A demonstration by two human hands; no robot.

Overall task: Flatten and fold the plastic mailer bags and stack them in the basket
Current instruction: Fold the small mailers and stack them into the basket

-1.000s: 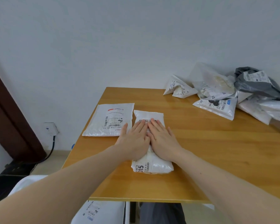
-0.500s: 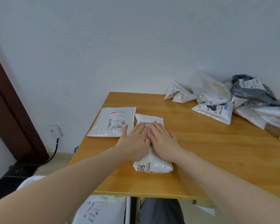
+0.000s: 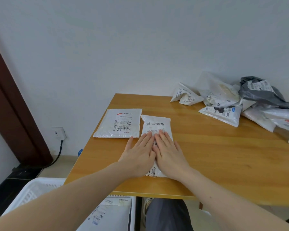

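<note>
You've got both palms flat on the white mailer (image 3: 156, 125), near the front-left part of the counter (image 3: 223, 155). Left hand (image 3: 138, 155) and right hand (image 3: 169, 155) sit side by side, thumbs nearly touching, fingers straight and spread, gripping nothing, just pressing down.

Step in hand looks like flattening, w/ the fold to come. To do it well: keep palms low and sweep outward from the centre line toward both long edges, then away from you toward the far end, so trapped air goes out the open end instead of bunching under your wrists. The plastic is prob slick on the wood, so lean weight thru one palm while the other strokes. Get the creases out before folding, or the fold will spring back.

Orientation: mailer's long axis runs near-to-far, tilted slightly left at the far end. Far short edge, label and QR side up, points to the wall; near end is under your wrists. Fold along the short axis, far end toward you.

A flattened mailer (image 3: 119, 124) lies just beside it on the left, edges close; can't tell if touching. Basket (image 3: 32, 192) sits below the counter's front-left corner, already w/ bags in it. Unprocessed pile (image 3: 232, 104) is at far right.
</note>
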